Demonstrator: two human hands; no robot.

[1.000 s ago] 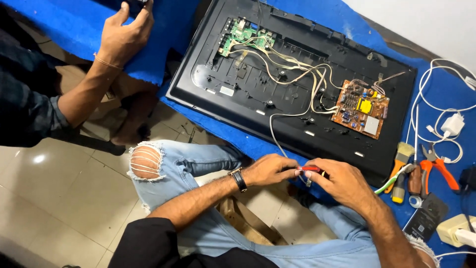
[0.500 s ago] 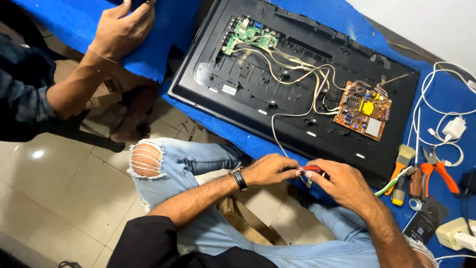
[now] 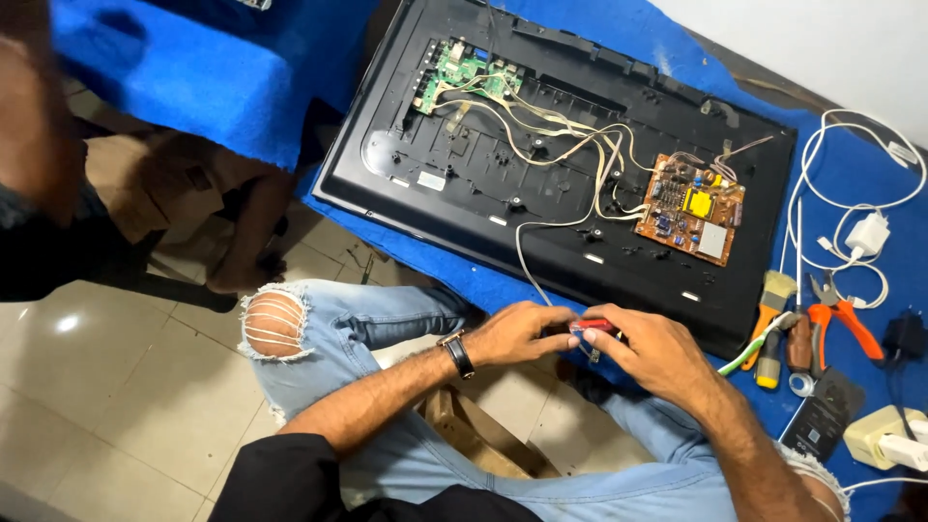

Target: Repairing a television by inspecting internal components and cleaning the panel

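My left hand (image 3: 517,333) and my right hand (image 3: 652,353) meet over my lap, just below the near edge of an opened black television back (image 3: 483,164). Between the fingers of both hands is a small red-handled tool (image 3: 594,327). A pale wire (image 3: 527,266) runs from the television down to my hands. The television holds a green circuit board (image 3: 469,72) at the far left and a brown circuit board (image 3: 694,208) at the right, joined by pale cables. A watch is on my left wrist.
Another person's arm (image 3: 39,126), blurred, is at the upper left over the blue cloth (image 3: 213,87). Right of the television lie a brush (image 3: 773,295), screwdrivers, orange-handled pliers (image 3: 841,314), a white charger with cable (image 3: 865,232) and a black card.
The view has shifted; the other person's hand left the blue cloth and the arm now shows blurred at the left edge. My hands stay together on the red tool.
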